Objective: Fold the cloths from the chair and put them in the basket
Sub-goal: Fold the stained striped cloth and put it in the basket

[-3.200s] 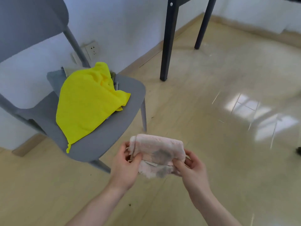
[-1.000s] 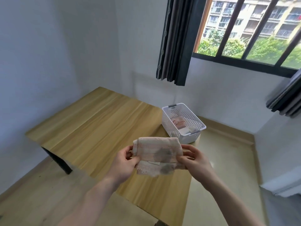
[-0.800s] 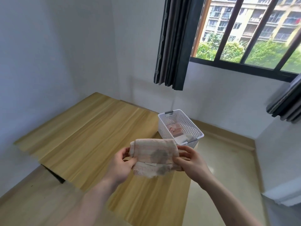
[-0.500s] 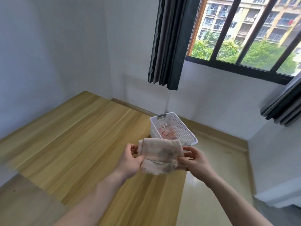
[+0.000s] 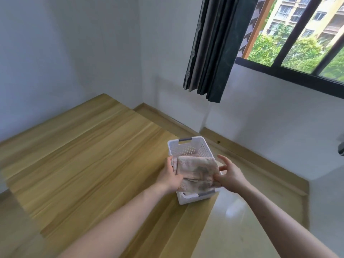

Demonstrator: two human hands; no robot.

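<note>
A folded pale pink cloth (image 5: 196, 170) with a grey stain hangs over the open top of the white perforated basket (image 5: 188, 148). My left hand (image 5: 170, 175) grips the cloth's left side. My right hand (image 5: 229, 174) pinches its lower right edge with thumb and finger, the other fingers spread. The cloth and hands hide most of the basket's inside. The chair and the other cloths are out of view.
The basket stands near the right edge of a wooden table (image 5: 89, 161). Past that edge is glossy floor (image 5: 242, 211). White walls close the corner behind, with a dark curtain (image 5: 214, 49) and a window (image 5: 301, 34) above.
I turned from the chair with the yellow cloth to the table and came close to the basket. The folded cloth moved forward and now sits over the basket's opening.
</note>
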